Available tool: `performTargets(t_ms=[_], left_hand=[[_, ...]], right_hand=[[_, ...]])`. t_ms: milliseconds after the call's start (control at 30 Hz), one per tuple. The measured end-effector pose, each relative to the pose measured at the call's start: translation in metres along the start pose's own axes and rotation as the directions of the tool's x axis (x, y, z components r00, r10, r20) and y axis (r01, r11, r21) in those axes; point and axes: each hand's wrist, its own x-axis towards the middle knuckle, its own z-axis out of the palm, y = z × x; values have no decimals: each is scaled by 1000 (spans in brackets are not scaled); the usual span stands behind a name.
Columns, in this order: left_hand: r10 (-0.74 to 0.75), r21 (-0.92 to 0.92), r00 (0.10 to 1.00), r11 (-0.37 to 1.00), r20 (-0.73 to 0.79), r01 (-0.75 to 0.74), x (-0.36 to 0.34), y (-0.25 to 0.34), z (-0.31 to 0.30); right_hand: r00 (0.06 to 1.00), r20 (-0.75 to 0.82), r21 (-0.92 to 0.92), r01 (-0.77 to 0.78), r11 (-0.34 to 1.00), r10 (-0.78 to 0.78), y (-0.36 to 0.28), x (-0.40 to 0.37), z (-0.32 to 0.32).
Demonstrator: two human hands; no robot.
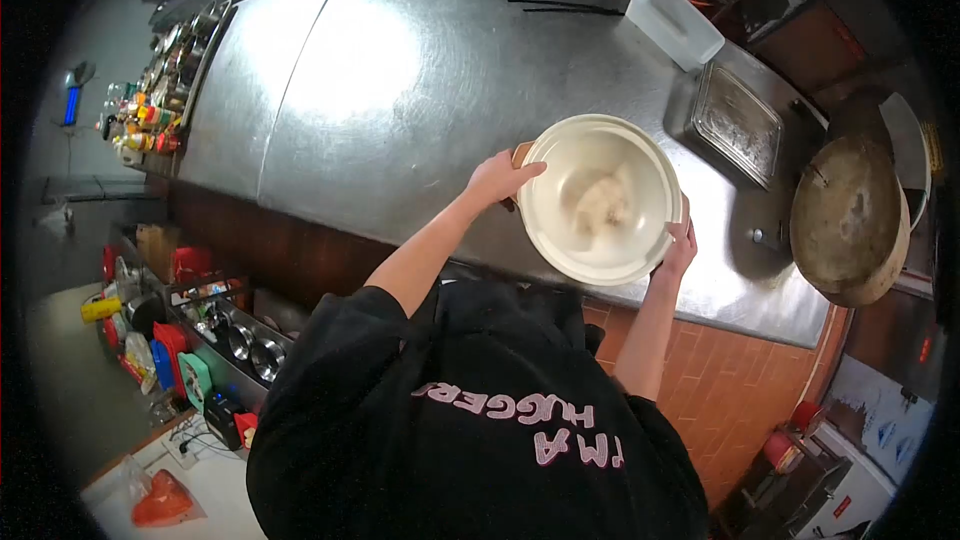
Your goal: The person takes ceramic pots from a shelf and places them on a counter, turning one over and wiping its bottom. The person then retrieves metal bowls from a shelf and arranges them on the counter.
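A round clay pot [548, 238] with a cream-coloured inside and brown side handles is held over the near edge of the steel counter. My left hand [503, 180] is closed around its left handle, the thumb lying over the rim. On the other side, my right hand [680, 242] grips the right handle with the fingers at the rim. The pot's mouth faces up toward me, and a pale, brownish-edged patch shows on its bottom.
The steel counter [440, 70] spans the front. To the right are a lidded metal pan [738, 123], a white plastic container [675, 25] and a large worn wok [850, 220]. Chopsticks [570, 8] lie at the back. Several seasoning bottles [150, 125] stand far left.
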Motion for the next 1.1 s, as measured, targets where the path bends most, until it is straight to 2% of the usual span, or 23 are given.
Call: performTargets(t_ms=[67, 200, 267, 300, 367, 467, 567, 633, 667, 700, 733, 767, 867, 933, 1000, 1067, 1100], left_hand=[[93, 151, 993, 985, -74, -81, 8, -9, 1], [117, 245, 986, 966, -119, -85, 11, -11, 2], [53, 62, 995, 997, -86, -47, 2, -8, 3], [61, 60, 995, 997, -74, -57, -1, -3, 2], [10, -38, 1000, 999, 21, -9, -5, 4, -2], [-22, -13, 999, 1000, -25, 22, 3, 1, -1], [-68, 0, 996, 998, 63, 68, -1, 13, -7], [-84, 32, 990, 996, 110, 81, 2, 16, -11], [-106, 64, 982, 993, 155, 97, 2, 19, -13], [-101, 71, 982, 993, 158, 91, 3, 23, -17], [-133, 249, 978, 964, 159, 91, 5, 29, -20], [-165, 418, 974, 904, 155, 87, 5, 35, -23], [-150, 478, 976, 877, 157, 58, 0, 46, -28], [-125, 479, 984, 876, 131, 48, 0, 41, -30], [-105, 481, 989, 876, 101, 44, -2, 30, -31], [-14, 416, 999, 909, -38, 29, -5, 16, -32], [-9, 420, 999, 907, -38, 24, 3, -5, -30]], right_hand=[[999, 41, 1, 17, 1000, -17, 0, -1, 1], [993, 112, 108, 35, 994, -48, 6, 9, 2], [992, 121, 112, 27, 993, -41, 4, 4, 2], [999, 31, 90, -12, 996, 9, 2, 2, 5], [999, 33, 94, -6, 996, 3, 1, 4, 4], [1000, 28, 95, -7, 995, 5, 7, 11, -1], [999, -14, 4, -44, 999, 44, 4, 17, -7], [997, 46, -271, -50, 961, 65, -1, 22, -14], [997, 41, -266, -50, 963, 64, -6, 24, -15], [990, 62, -404, -88, 910, 123, -14, 25, -14], [980, 73, -533, -118, 838, 185, -19, 28, -16], [980, 160, -455, -33, 890, 118, -23, 27, -18], [989, 149, -393, 35, 919, 26, -35, 25, -14], [994, 109, -351, 13, 936, 27, -30, 29, -17], [992, -39, -380, 100, 920, -124, -24, 29, -16], [991, -68, -372, 81, 925, -114, -12, 33, -28], [991, -127, -332, -15, 943, -29, -7, 32, -33]])
